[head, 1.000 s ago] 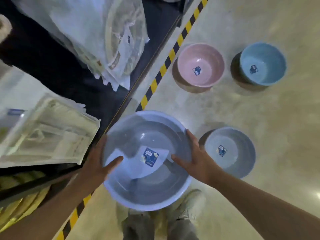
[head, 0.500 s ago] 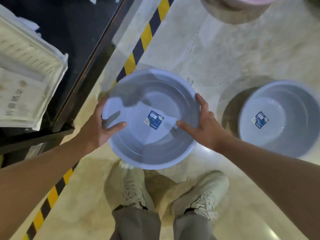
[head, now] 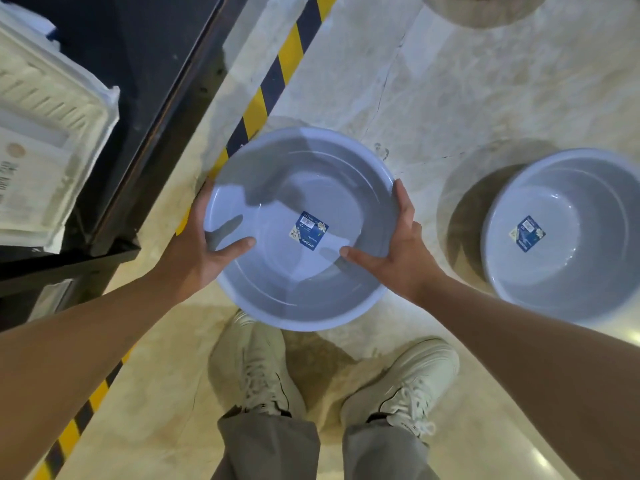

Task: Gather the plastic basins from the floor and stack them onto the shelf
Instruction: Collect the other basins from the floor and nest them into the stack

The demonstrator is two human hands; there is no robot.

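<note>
Both hands on one blue basin, held up over the floor

Left hand (head: 194, 251) and right hand (head: 401, 247) clamp opposite rims of the basin (head: 277, 289), thumbs hooked inside, fingers wrapped underneath. It's above the white sneakers (head: 256, 368), beside the striped floor tape (head: 273, 77). A second blue basin (head: 568, 271) sits on the floor (head: 450, 81) to the right.

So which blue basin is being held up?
The basin in the middle: the left hand and right hand grip its rim. The other basin sits on the floor.
</note>
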